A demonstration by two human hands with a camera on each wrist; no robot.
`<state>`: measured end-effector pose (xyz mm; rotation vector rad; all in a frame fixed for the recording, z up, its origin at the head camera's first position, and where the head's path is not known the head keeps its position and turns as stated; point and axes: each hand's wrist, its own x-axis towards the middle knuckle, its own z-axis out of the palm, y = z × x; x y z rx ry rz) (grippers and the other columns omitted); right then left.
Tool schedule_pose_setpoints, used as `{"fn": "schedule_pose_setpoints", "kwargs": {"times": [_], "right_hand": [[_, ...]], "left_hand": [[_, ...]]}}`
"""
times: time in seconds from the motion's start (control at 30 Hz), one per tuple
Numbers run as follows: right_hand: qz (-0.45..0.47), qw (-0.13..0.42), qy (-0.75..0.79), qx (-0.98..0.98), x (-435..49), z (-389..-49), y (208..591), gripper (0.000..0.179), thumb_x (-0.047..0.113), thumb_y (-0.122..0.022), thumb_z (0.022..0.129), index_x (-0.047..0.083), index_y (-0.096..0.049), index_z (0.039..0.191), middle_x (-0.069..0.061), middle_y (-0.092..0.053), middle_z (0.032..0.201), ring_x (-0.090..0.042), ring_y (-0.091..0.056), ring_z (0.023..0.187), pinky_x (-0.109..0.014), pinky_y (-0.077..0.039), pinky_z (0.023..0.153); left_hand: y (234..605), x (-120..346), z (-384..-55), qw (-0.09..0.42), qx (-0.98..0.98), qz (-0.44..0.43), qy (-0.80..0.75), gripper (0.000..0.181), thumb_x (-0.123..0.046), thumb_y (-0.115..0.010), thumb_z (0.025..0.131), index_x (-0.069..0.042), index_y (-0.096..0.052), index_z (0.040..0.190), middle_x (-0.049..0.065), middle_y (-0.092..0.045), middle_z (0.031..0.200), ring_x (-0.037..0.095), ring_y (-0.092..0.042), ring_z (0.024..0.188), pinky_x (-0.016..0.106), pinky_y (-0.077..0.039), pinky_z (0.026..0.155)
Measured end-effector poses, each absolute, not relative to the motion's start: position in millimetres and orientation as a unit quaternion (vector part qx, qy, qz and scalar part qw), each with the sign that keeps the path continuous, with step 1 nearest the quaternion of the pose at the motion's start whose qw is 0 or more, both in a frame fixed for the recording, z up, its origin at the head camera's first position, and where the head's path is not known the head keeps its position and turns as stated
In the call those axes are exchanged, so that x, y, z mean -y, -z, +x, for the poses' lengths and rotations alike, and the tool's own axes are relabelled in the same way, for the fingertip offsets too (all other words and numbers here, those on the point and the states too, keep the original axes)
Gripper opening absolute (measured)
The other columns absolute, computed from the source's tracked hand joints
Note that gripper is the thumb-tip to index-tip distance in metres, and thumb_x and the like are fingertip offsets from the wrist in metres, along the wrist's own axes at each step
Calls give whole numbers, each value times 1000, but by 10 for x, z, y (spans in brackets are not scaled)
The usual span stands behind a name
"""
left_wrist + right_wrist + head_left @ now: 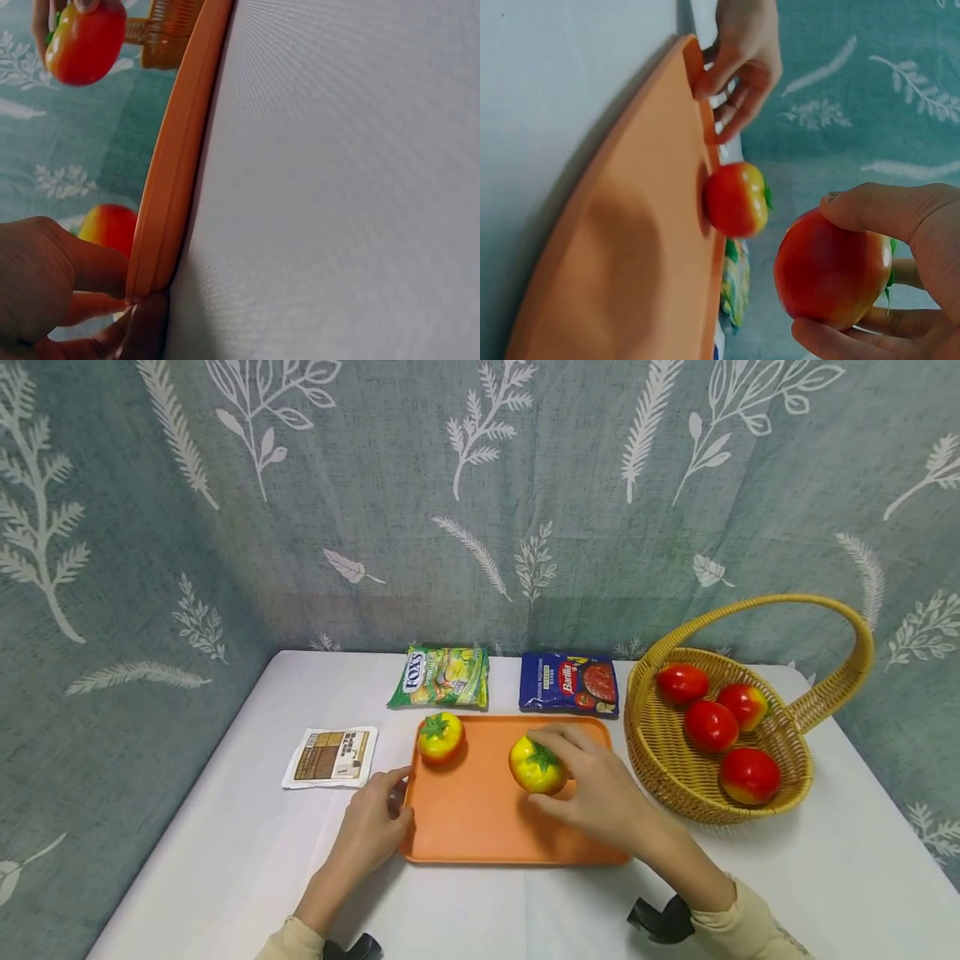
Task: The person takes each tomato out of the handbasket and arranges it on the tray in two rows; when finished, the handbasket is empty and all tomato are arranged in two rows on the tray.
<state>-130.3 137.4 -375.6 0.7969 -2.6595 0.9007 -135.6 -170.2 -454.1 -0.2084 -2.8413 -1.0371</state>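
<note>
Right hand [600, 793] grip curled round glossy tomato [537, 766]; left hand [371, 827] pinches smooth orange tray [480, 827] (rim).

Yellow-red tomato [537, 766] held above orange tray [480, 827]; second tomato [441, 737] at tray's far-left corner.

The head view looks forward and down over the whole table. Each wrist view sits low and close, tilted sideways, skimming the orange tray [480, 810] edge [176, 161] [615, 247]. All three views share that tray and the tomato [441, 737] [111, 227] [736, 199] resting on it.
</note>
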Motion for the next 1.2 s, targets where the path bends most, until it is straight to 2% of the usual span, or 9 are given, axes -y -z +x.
{"fn": "schedule_pose_setpoints", "kwargs": {"times": [0.53,1.2], "right_hand": [[314,64,-278,906,-1008,-1269,3897,67,31,-85,77,13,-60,136,-3,-57,130,-18,-59,109,-43,-51,90],[351,23,-270,896,-632,-1283,3949,65,31,-82,81,12,-58,139,-4,-56,130,-15,-57,108,-35,-52,89]], "left_hand": [[4533,1703,-1348,54,936,-67,341,52,3,-69,76,2,-63,128,9,-63,96,16,-58,74,35,-51,69],[4533,1708,-1348,45,935,-67,345,53,2,-70,77,1,-62,130,9,-63,97,15,-59,75,33,-52,69]]}}
